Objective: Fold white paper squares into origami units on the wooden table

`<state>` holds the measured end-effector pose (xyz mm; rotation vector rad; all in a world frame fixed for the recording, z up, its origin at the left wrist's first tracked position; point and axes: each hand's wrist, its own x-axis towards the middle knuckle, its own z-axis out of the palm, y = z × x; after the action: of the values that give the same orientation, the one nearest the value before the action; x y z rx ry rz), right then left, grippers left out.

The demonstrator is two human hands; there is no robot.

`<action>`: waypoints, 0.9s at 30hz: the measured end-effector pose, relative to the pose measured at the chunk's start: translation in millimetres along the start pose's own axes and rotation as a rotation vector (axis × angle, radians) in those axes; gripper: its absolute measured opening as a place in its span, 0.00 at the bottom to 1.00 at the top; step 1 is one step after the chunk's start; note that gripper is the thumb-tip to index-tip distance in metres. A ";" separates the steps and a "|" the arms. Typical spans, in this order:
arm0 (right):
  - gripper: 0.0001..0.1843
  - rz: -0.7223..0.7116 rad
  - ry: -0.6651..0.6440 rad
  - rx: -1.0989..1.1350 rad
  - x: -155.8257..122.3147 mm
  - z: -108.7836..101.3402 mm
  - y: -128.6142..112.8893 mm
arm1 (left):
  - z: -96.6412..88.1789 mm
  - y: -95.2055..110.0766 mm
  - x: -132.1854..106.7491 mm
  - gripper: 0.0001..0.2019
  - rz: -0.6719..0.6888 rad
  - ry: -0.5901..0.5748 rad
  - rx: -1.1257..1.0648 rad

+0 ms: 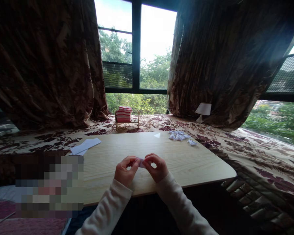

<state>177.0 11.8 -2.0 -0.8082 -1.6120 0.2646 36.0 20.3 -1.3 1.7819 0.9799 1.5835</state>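
Observation:
Between my two hands, just above the table's front half, is a small folded piece of white paper (141, 163). My left hand (126, 169) pinches its left end between thumb and forefinger. On the other end, my right hand (156, 167) grips it the same way, fingers curled round. Much of the paper is hidden behind the fingertips, so its exact folded shape cannot be made out. Further back on the table lies a cluster of folded paper pieces (178, 135), with one more piece (192, 142) apart at its right. A small white paper triangle (157, 135) rests near the back edge.
Flat white paper sheets (86, 146) lie at the left of the pale wooden table (205, 163). Behind it, on the flowered cloth, stand a small rack (126, 120) with folded striped cloths (124, 114) and a white lamp (203, 109). A blurred patch covers the lower left.

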 end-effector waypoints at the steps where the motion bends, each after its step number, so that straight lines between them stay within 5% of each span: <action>1: 0.04 0.000 -0.002 0.000 0.0 -0.4 -0.3 | -0.5 -0.3 -0.1 0.04 0.015 0.006 -0.002; 27: 0.06 0.023 0.047 -0.026 -1.2 0.2 -2.2 | 1.6 8.4 -1.6 0.05 -0.034 0.108 0.007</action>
<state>176.0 9.5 -1.7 -0.8472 -1.5654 0.2395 38.8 14.2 4.2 1.6895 1.0610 1.6713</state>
